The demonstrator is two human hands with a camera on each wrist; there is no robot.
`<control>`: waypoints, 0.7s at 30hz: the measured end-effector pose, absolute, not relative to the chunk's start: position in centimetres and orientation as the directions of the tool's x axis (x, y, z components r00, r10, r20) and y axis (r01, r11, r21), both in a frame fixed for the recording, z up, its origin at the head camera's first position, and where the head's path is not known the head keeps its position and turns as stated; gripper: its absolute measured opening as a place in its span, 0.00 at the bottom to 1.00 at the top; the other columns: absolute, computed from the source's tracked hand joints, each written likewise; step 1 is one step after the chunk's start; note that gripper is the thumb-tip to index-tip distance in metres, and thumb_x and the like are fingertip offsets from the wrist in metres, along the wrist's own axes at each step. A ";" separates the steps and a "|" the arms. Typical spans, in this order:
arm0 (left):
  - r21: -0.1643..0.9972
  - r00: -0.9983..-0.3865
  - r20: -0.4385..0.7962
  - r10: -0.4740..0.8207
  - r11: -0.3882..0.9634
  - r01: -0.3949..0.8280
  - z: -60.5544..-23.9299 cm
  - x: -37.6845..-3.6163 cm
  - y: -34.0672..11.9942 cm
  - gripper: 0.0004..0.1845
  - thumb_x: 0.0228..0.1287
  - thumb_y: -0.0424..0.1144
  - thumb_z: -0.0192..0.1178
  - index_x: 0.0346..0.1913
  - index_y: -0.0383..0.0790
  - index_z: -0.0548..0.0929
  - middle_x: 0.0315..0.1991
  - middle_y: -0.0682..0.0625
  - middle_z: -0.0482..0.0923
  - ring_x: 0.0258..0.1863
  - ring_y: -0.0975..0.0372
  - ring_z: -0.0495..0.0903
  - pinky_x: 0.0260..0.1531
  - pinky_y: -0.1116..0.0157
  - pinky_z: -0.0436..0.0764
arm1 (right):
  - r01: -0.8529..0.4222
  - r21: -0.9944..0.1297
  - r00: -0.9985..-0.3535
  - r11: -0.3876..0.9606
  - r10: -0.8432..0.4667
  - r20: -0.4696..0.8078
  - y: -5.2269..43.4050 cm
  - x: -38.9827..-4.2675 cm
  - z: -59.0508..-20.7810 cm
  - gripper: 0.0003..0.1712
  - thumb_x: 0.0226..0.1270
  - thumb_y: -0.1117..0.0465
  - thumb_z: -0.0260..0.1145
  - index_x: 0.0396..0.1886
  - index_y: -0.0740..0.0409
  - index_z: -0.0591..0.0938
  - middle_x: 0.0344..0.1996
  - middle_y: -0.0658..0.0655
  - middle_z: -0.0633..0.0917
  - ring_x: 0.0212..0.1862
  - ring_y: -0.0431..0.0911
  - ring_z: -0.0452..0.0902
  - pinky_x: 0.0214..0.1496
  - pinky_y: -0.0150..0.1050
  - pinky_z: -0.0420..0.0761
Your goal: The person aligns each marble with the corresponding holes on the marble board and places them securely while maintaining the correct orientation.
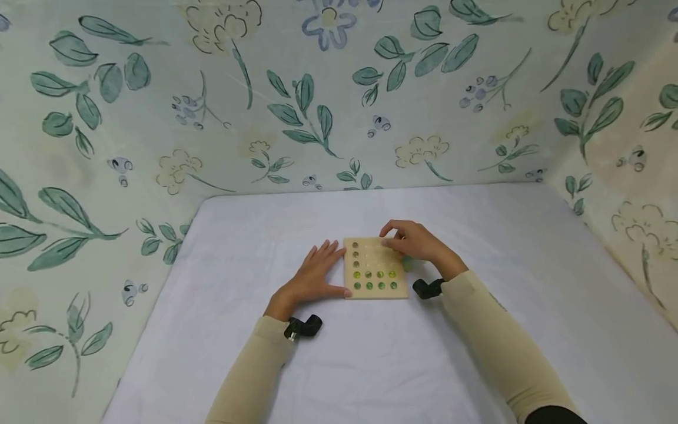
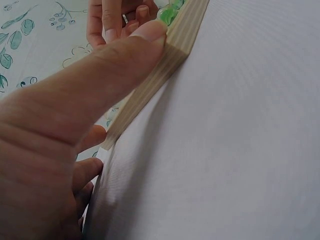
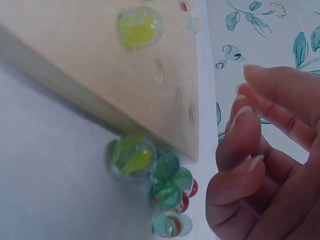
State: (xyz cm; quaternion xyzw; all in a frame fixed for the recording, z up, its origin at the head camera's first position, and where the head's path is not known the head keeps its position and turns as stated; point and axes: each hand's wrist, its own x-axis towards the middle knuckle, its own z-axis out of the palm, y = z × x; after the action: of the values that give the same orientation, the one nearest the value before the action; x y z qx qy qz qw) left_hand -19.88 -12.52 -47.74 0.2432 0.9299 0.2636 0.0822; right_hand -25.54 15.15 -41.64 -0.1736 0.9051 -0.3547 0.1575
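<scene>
Two bare hands frame a square pale-wood peg board (image 1: 375,268) lying flat near the middle of a white-covered table (image 1: 371,365): in the head view the left hand (image 1: 316,272) rests with fingers straight against the board's left edge, thumb along its near corner, while the right hand (image 1: 415,241) hovers over the far right corner with fingers curled, and whether they pinch a marble cannot be told from here. Green and yellow glass marbles (image 1: 375,280) fill the two nearest rows and a few sit up the left column; the empty dimples lie on the far right, directly under the right hand, which is the nearer one to them. From the left wrist, the thumb (image 2: 100,80) presses flat on the layered plywood edge (image 2: 150,90), holding nothing. From the right wrist, the fingers (image 3: 250,145) hang loosely bent and apparently empty just beside the board's edge, and a loose cluster of green and red-streaked marbles (image 3: 160,185) lies on the cloth between that edge and the palm.
</scene>
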 end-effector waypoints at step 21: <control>0.526 -0.870 -0.021 0.493 0.746 0.410 -47.9 -20.0 -12.6 0.57 0.45 0.69 0.67 0.76 0.49 0.54 0.77 0.49 0.44 0.76 0.58 0.36 0.73 0.58 0.33 | -0.146 -0.674 -0.923 0.724 -0.345 -0.171 18.8 -24.5 -41.8 0.13 0.69 0.54 0.64 0.50 0.52 0.79 0.24 0.60 0.79 0.24 0.48 0.71 0.24 0.37 0.71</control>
State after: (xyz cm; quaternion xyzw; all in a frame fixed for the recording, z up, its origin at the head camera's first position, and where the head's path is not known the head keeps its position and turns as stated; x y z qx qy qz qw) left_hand -20.04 -12.60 -47.93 0.2424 0.9308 0.2616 0.0795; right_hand -24.55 18.79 -41.80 -0.1340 0.9173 -0.3463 0.1437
